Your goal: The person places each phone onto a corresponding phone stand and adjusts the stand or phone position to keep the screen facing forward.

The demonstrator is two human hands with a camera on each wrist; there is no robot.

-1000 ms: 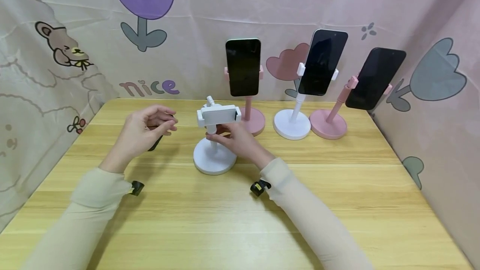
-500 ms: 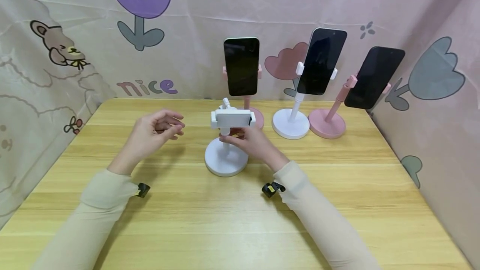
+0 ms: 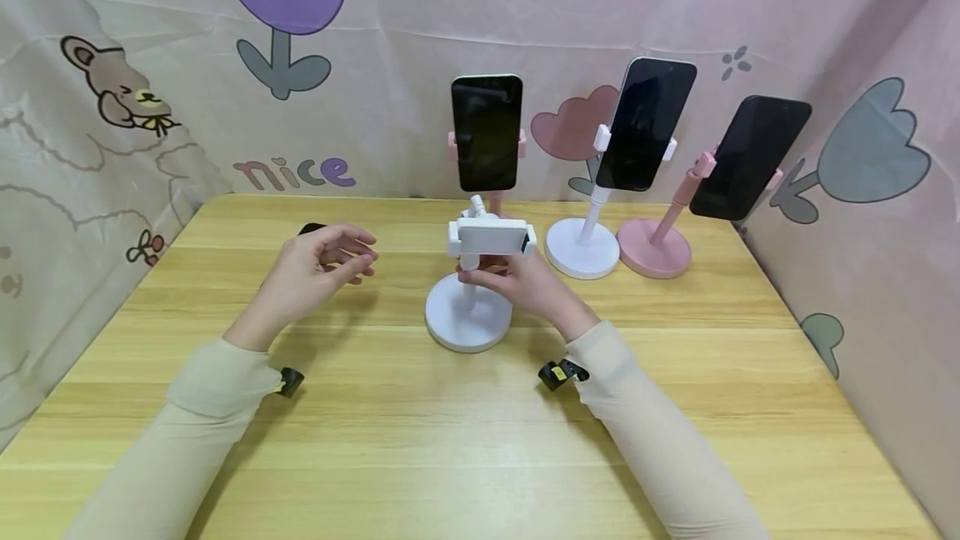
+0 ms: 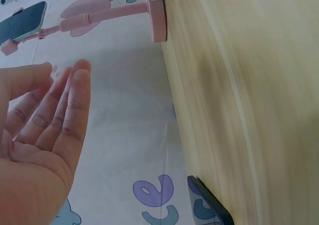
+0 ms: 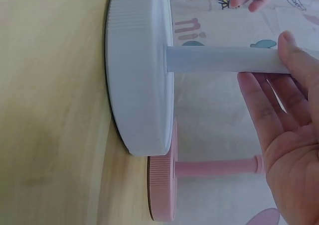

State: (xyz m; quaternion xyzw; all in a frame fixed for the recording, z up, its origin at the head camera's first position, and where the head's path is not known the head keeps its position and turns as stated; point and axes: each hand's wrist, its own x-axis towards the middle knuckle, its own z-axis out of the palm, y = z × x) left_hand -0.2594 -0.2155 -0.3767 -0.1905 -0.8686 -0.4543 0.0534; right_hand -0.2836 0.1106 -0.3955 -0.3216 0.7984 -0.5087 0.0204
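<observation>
A white phone stand (image 3: 467, 327) stands upright mid-table with its clamp (image 3: 491, 237) tipped flat and no phone in it. My right hand (image 3: 534, 283) grips its post just under the clamp. In the right wrist view, thumb and fingers close round the white post (image 5: 224, 59), above the thick round base (image 5: 137, 80). My left hand (image 3: 315, 273) hovers left of the stand, fingers loosely bent, holding nothing. Behind it, a dark phone (image 4: 214, 202) lies on the table, mostly hidden by the hand in the head view.
Behind the white stand, a pink stand (image 5: 162, 190) carries an upright phone (image 3: 487, 133). To the right are another white stand (image 3: 582, 248) and a pink stand (image 3: 655, 248), each holding a tilted phone. A printed curtain (image 3: 405, 107) hangs along the table's back edge.
The white stand has moved right across the table in my right hand, now covering much of the rear pink base. My left hand has drifted right too, holding nothing.
</observation>
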